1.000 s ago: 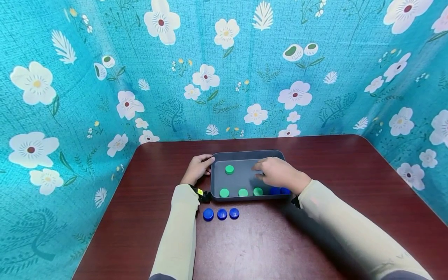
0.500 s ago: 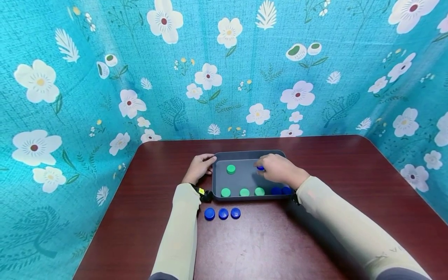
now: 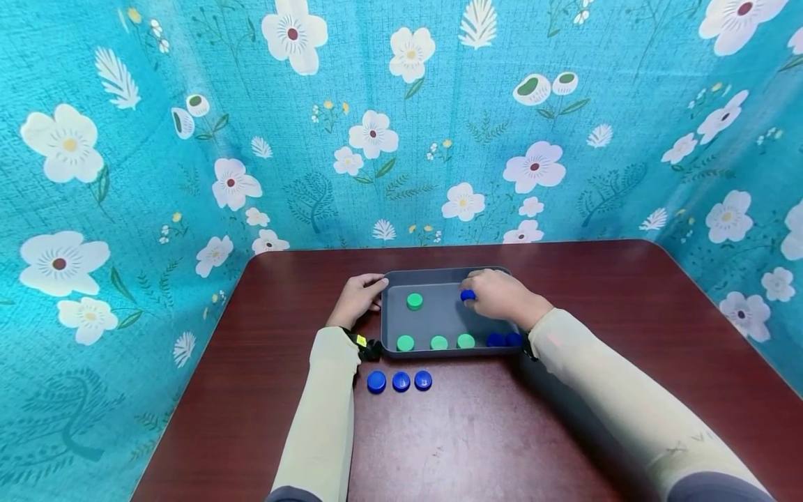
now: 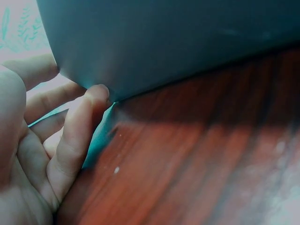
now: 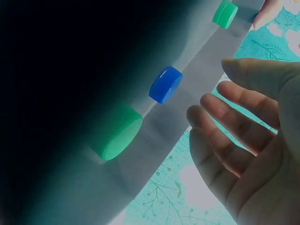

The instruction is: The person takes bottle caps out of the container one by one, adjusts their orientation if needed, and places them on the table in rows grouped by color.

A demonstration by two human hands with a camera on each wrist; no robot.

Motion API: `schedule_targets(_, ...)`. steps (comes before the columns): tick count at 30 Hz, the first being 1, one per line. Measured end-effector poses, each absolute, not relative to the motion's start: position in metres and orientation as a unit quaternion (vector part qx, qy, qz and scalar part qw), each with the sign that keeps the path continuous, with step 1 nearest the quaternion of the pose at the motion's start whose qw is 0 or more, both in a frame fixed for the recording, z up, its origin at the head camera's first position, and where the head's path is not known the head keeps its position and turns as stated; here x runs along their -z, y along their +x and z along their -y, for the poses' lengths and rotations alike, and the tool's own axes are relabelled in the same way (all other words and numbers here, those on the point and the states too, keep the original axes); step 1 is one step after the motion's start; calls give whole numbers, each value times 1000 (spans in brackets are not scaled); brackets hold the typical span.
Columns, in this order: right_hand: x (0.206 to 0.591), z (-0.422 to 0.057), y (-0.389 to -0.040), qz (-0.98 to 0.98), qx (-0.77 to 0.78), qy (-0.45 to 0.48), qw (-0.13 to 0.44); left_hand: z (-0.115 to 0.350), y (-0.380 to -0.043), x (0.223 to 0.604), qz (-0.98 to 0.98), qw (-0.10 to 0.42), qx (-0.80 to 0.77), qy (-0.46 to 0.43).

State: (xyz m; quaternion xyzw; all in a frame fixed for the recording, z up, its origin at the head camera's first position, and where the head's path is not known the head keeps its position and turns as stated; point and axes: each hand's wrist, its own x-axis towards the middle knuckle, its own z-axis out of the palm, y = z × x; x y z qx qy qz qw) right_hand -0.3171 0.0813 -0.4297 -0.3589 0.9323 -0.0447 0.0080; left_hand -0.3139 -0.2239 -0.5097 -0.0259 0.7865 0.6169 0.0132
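Note:
At the dark grey tray's [image 3: 439, 353] left corner, my left hand [image 3: 355, 301] grips the edge; in the left wrist view bent fingers [image 4: 75, 136] meet its outer wall. My right hand [image 3: 502, 296] is over the tray's right half. In the right wrist view its fingers are spread and hold nothing, apart from the blue bottle cap [image 5: 165, 85]. That blue cap lies between a green bottle cap [image 5: 226, 14] near the left hand and another green cap [image 5: 117, 133], which the right hand hides in the head view.
Along the tray's near side are several caps, such as a green cap [image 3: 405, 343] and a dark blue cap [image 3: 495, 339]. In front of the tray, three blue caps [image 3: 401, 381] lie in a row on the brown table [image 3: 477, 432]. A flowered curtain [image 3: 401, 139] hangs behind.
The blue cap, mostly hidden by my right fingers earlier, now shows more and is let go in the tray. The right hand has shifted slightly. My left hand stays at the tray's corner.

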Motion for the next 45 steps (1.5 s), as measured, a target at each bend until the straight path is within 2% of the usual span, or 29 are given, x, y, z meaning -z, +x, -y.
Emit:
schedule_targets(21, 413, -75, -329, -933, 46, -358, 8, 225, -315, 510, -791, 13, -611, -21)
schedule_targets(29, 420, -72, -339, -940, 45, -332, 68, 226, -314, 510, -794, 19, -608, -18)
schedule_targets(37, 426, -73, -346, -939, 29, -333, 79, 226, -315, 508, -799, 20, -601, -15)
schedule_targets(45, 432, -74, -349, -937, 13, -329, 115, 224, -315, 509, -799, 26, -601, -15)
